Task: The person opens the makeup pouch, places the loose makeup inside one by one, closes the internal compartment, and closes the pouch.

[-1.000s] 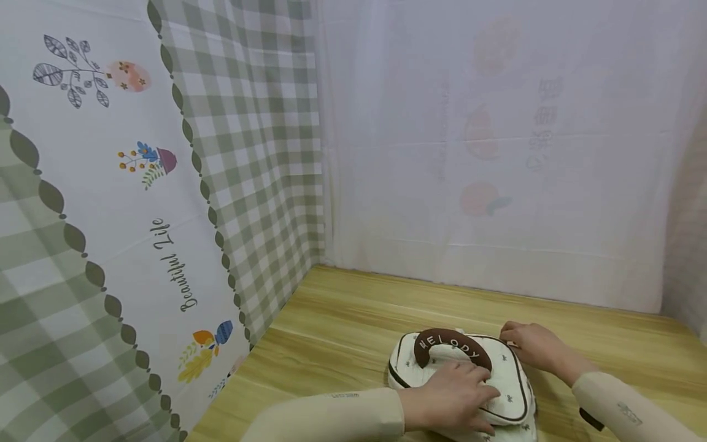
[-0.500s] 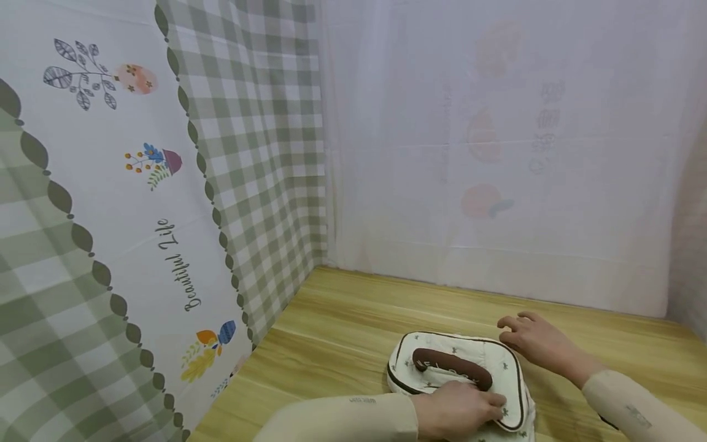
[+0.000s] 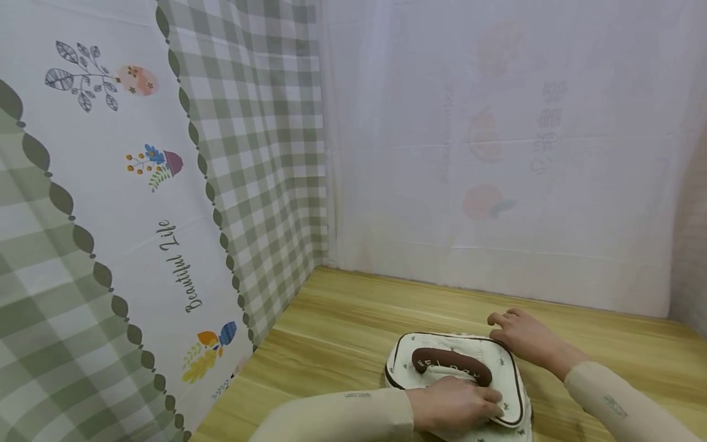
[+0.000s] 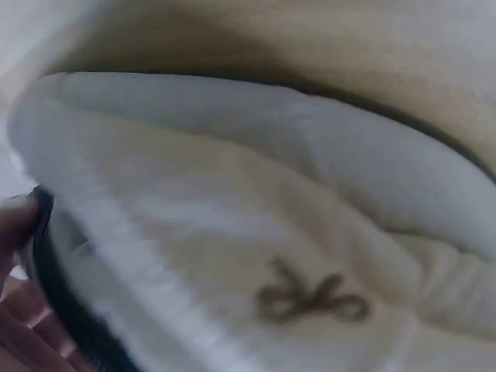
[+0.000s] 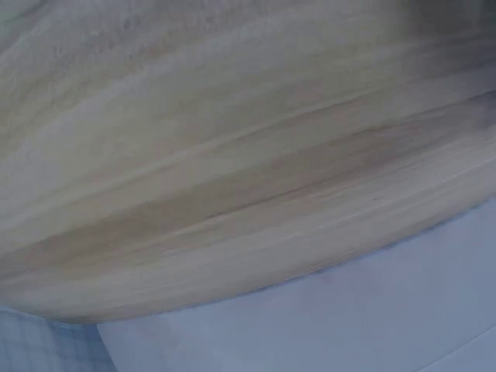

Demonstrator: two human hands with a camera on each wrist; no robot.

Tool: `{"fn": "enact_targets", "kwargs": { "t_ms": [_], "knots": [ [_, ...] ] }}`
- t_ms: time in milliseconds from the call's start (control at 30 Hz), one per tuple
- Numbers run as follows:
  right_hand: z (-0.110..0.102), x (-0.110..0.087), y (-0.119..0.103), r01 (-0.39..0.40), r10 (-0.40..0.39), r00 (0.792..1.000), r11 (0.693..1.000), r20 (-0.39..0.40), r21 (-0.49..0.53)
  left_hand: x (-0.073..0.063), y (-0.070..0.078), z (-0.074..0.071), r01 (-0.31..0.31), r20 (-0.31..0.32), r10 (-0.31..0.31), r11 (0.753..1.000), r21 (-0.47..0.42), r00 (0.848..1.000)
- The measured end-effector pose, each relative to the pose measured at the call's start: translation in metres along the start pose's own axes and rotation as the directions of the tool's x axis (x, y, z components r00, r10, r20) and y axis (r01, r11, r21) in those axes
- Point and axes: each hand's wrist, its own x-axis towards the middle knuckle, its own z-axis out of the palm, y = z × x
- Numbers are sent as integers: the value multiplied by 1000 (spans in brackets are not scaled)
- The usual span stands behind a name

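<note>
A soft white cosmetic bag (image 3: 499, 362) with dark piping, small bow prints and a lettered brown handle (image 3: 453, 365) lies on the table. My left hand (image 3: 455, 405) grips its near edge, just in front of the handle. The left wrist view shows the fingers and thumb around the dark-trimmed edge, beside slack white fabric (image 4: 232, 232) bearing a bow. At the far right corner of the bag is my right hand (image 3: 527, 337), fingers loosely bent; whether they touch the bag is unclear. The right wrist view does not show that hand distinctly.
The wood-grain table (image 3: 353, 319) extends left of and behind the bag. A green checked cloth (image 3: 259, 123) hangs along the left side, and a white sheet (image 3: 397, 184) along the back.
My left hand has shifted from the top of the bag to its near edge, and the handle has tipped. My right hand lifted off the far corner, then came back to it.
</note>
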Motion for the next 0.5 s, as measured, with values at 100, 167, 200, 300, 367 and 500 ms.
{"fn": "enact_targets", "kwargs": {
  "t_ms": [100,167,200,300,367,500],
  "knots": [
    [-2,-5,-1,-54,54,998,999,35,-6,-1,-1,-5,45,32,-45,999,1,998],
    [-4,-10,-2,-95,96,994,995,44,-9,-3,-5,-9,59,32,-59,998,-3,998],
    [-4,-13,-2,-117,117,992,993,44,-8,-5,-8,-10,59,24,-59,998,-9,998],
    [-6,-20,-4,-166,166,986,986,33,-6,-17,-22,-14,62,-32,-62,998,0,998],
    [-7,-26,-5,-194,194,980,981,31,-4,-26,-33,-14,69,-91,-68,998,12,994],
    [-12,-37,-7,-267,266,963,964,52,4,-46,-56,-8,152,-201,-152,988,-18,968]
  ]
}}
